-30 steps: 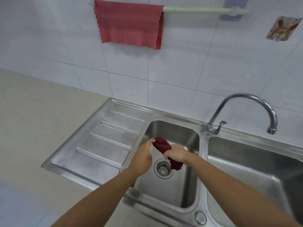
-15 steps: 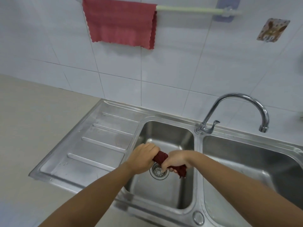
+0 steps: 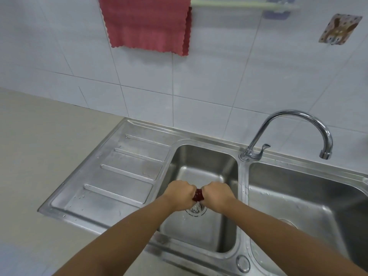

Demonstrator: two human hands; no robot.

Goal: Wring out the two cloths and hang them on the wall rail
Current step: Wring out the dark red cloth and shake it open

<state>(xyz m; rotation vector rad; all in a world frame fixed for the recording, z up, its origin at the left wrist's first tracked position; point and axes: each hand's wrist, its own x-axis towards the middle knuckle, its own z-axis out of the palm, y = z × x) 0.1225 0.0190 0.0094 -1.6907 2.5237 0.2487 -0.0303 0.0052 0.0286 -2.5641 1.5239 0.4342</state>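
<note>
A wet dark red cloth [image 3: 198, 195] is twisted into a tight roll between my two fists, over the drain of the small left sink basin [image 3: 201, 168]. My left hand [image 3: 179, 193] grips its left end and my right hand [image 3: 217, 195] grips its right end, so only a short piece shows between them. Water runs from it onto the drain strainer [image 3: 196, 210]. A lighter red cloth [image 3: 147, 24] hangs spread over the left part of the pale wall rail [image 3: 239, 4] at the top.
A chrome faucet [image 3: 288, 132] arches over the larger right basin [image 3: 308, 196]. The ribbed steel drainboard [image 3: 111, 176] lies left of the small basin, with beige counter [image 3: 39, 156] beyond it. A patterned wall hook [image 3: 338, 28] sits right of the rail.
My fists have closed in toward each other and turned, so the cloth is now wrung tight and mostly hidden. The hands sit a little lower over the drain.
</note>
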